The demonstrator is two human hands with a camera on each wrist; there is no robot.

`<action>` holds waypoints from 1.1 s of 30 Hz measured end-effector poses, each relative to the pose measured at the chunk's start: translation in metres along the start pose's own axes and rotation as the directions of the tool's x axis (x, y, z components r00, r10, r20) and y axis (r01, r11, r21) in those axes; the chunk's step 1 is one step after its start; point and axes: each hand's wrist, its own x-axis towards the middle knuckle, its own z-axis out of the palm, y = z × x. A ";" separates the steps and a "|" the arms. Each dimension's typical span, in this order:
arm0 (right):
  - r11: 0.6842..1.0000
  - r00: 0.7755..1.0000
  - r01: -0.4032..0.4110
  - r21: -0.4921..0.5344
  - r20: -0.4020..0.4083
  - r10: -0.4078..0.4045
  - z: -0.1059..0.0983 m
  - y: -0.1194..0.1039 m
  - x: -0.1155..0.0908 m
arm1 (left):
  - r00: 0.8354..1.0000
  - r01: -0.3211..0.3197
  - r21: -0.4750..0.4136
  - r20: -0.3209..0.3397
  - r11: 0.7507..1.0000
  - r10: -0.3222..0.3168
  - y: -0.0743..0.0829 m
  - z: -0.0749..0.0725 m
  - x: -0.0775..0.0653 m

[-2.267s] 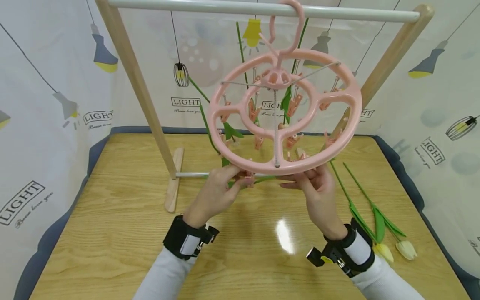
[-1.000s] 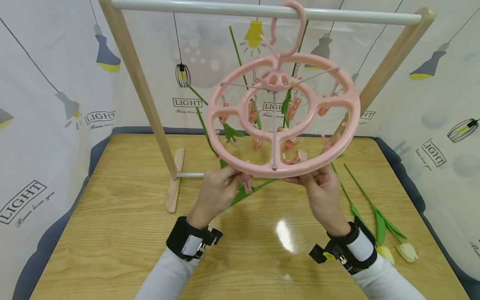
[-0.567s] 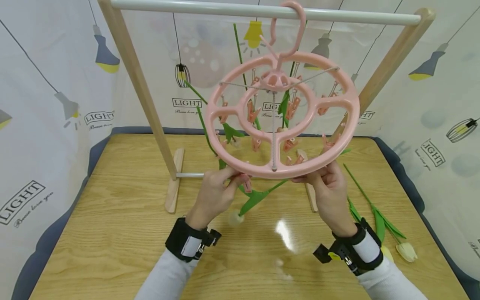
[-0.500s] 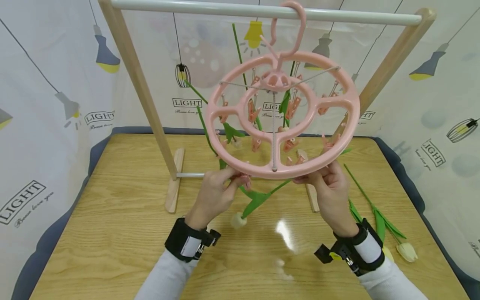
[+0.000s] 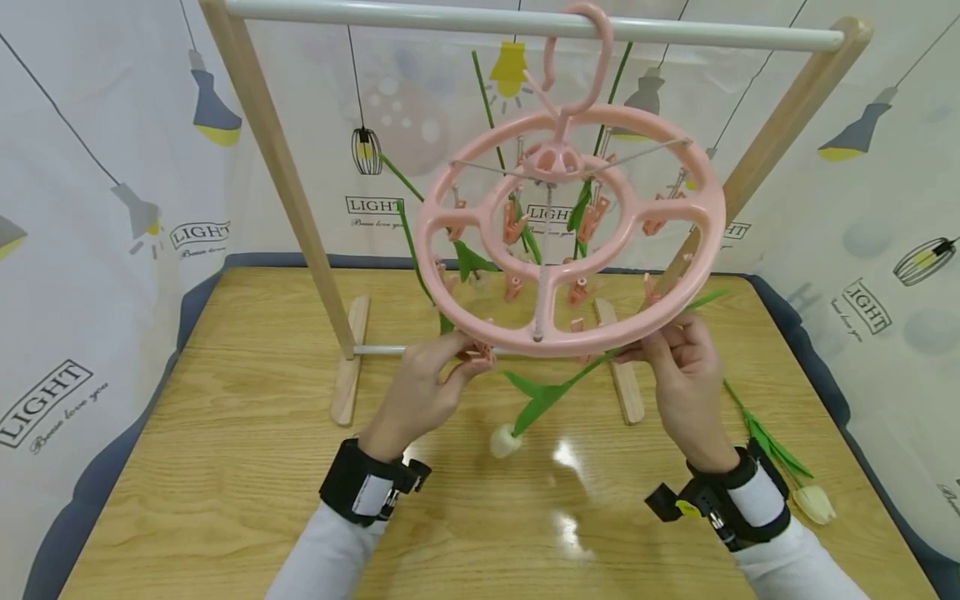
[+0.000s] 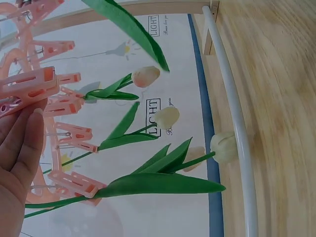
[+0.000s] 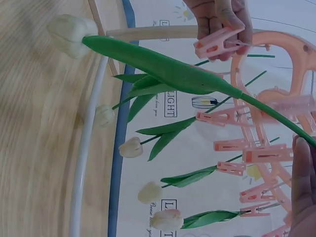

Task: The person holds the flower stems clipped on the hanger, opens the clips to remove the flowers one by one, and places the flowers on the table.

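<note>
A pink round clip hanger (image 5: 708, 250) hangs from the rack's white bar by its hook. My left hand (image 5: 420, 392) pinches a pink clothes peg (image 7: 217, 43) below the hanger's front rim. My right hand (image 5: 686, 392) holds a white artificial tulip by its green stem, close under the right front of the rim. This tulip's white bloom (image 5: 506, 441) points down and left, and its green leaf (image 7: 163, 69) crosses the right wrist view. Its stem end sticks out to the right behind the right hand. Several other tulips (image 6: 167, 117) hang bloom-down from the hanger's pegs.
The rack's wooden posts (image 5: 281, 179) stand on either side, with feet (image 5: 350, 358) on the wooden table (image 5: 247, 500). A low white crossbar (image 7: 89, 143) joins them. Another white tulip (image 5: 814, 504) lies on the table beside my right forearm. A printed cloth hangs behind.
My right hand has moved right with the tulip, whose bloom has come into view below the rim and shifted right. My left hand stays at the peg, which has tilted. The hanger has turned slightly.
</note>
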 end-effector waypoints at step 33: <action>0.984 0.980 0.038 -0.173 -0.187 -0.070 -0.079 -0.012 0.038 | 1.000 0.019 0.011 -0.017 1.000 -0.019 -0.007 -0.012 -0.006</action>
